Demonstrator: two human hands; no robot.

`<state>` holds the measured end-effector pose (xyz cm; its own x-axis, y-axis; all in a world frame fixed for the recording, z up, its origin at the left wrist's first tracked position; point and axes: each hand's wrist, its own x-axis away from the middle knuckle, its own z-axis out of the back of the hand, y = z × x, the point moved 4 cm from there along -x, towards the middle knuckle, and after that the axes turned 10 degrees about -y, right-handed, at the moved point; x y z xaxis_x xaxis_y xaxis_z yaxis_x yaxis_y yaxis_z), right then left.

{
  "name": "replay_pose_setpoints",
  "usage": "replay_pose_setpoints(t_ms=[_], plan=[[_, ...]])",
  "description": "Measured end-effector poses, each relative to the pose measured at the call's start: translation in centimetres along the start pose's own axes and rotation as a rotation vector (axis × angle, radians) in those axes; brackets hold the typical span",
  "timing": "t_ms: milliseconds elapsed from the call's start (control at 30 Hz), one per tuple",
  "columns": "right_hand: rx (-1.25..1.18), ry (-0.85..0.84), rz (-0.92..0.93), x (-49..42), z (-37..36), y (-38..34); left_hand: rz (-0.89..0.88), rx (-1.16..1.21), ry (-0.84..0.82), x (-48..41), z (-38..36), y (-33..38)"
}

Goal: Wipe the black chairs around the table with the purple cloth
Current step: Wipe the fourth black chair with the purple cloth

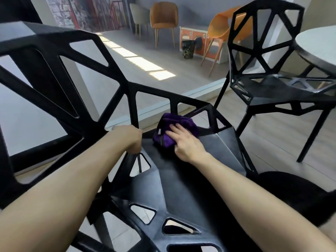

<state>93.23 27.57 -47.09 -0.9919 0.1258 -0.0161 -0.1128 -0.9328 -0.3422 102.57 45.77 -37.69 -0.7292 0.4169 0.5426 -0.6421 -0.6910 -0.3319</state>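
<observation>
A black lattice chair (174, 179) fills the near view, its backrest rising at the left. The purple cloth (174, 124) lies bunched on the far part of its seat. My right hand (185, 142) presses flat on the cloth with fingers spread. My left hand (131, 139) curls round a strut where the seat meets the backrest; its fingers are hidden behind the frame. A second black lattice chair (263, 57) stands at the right, tucked at the round white table (316, 46).
Two orange chairs (164, 17) and a grey one stand by the far wall, with a dark bin (188, 49) and orange boxes. A low grey step edge crosses the floor behind the near chair. Another dark seat (291, 193) lies at lower right.
</observation>
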Motion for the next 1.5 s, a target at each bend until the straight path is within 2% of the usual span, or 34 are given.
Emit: replay_pose_setpoints(t_ms=[67,167,233,267,300,400,567,633,767,867,1033,1133,1367,1500], plan=[[-0.088,0.058,-0.111,0.5,1.9,0.5,0.037,0.002,-0.064,0.2,-0.1,-0.8],[-0.539,0.403,-0.251,0.3,7.1,-0.2,0.022,0.023,-0.061,0.6,0.2,-1.0],[-0.598,0.607,-0.228,-1.2,10.5,-1.2,-0.002,0.018,-0.061,0.7,0.5,-0.9],[-0.561,0.616,-0.178,-2.3,11.7,-1.6,-0.007,0.013,-0.063,0.6,0.5,-0.8],[-0.474,0.559,-0.131,-3.6,12.2,-1.7,-0.013,0.009,-0.062,0.5,0.5,-0.7],[-0.129,0.223,-0.042,-5.6,8.9,-1.0,-0.008,0.006,-0.058,0.2,0.4,-0.9],[0.210,-0.012,-0.014,1.3,1.9,2.5,-0.094,0.017,-0.005,0.0,0.7,-0.4],[0.229,-0.082,-0.058,1.2,1.5,1.3,-0.117,0.024,0.037,0.0,0.7,0.0],[0.114,-0.184,0.077,-0.8,-0.1,-4.6,-0.177,0.003,0.064,0.4,0.7,1.4],[0.082,-0.170,0.014,1.3,0.0,-2.9,-0.222,-0.037,0.035,0.5,-0.4,2.2],[0.008,0.004,-0.361,8.1,6.4,7.2,-0.322,-0.134,0.083,1.1,-0.6,4.7],[-0.096,0.007,-0.579,10.8,8.9,10.9,-0.382,-0.143,0.120,2.1,0.0,5.8],[-0.037,-0.048,-0.539,9.3,8.0,9.7,-0.463,-0.128,0.206,4.1,2.1,7.2],[-0.134,-0.083,-0.500,12.1,9.1,8.8,-0.458,-0.135,0.219,5.6,2.9,7.6]])
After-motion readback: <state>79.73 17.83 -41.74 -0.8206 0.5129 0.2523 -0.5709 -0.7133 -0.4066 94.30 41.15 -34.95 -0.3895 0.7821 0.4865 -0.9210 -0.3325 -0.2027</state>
